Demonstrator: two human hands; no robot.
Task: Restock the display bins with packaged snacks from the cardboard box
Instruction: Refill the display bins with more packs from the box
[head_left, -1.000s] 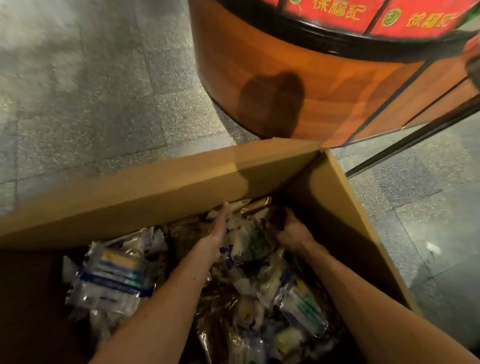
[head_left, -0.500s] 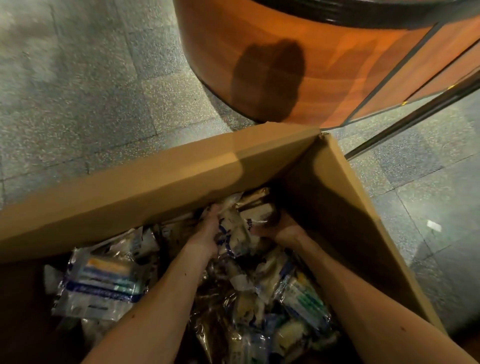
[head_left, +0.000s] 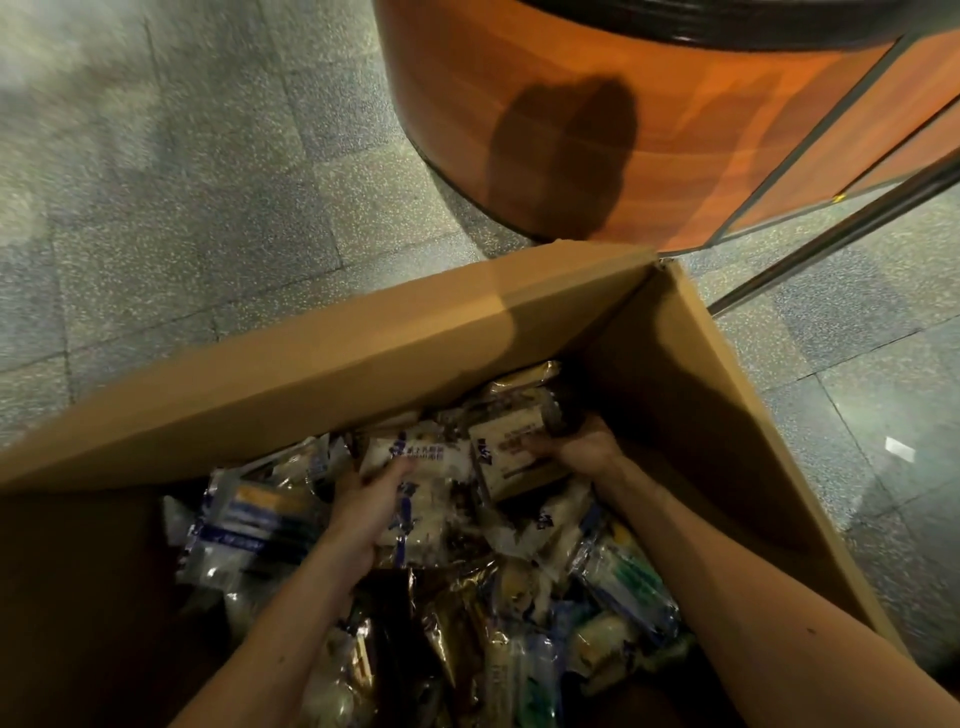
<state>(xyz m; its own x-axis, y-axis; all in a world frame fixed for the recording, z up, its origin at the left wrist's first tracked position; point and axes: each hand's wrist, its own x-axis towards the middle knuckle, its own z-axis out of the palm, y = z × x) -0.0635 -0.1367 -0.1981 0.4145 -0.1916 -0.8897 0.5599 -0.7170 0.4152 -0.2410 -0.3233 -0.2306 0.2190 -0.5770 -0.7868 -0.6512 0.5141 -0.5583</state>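
Note:
A large open cardboard box (head_left: 322, 374) stands on the floor, filled with several clear and gold snack packets (head_left: 519, 613). Both my arms reach down into it. My left hand (head_left: 363, 512) grips a bundle of white snack packets with blue print (head_left: 415, 457) from the left side. My right hand (head_left: 584, 449) curls round a beige packet (head_left: 511, 460) at the bundle's right end, near the box's far corner. The display bins themselves are out of view.
A round orange display stand (head_left: 675, 114) rises just beyond the box's far corner. A dark metal bar (head_left: 841, 234) slants across the grey stone floor (head_left: 182, 208) on the right. A small white scrap (head_left: 898, 449) lies on the floor to the right.
My hands have closed in on the packets at the far corner and now hold a bundle, lifted slightly. The view has tilted down; the stand's red signs have left the frame.

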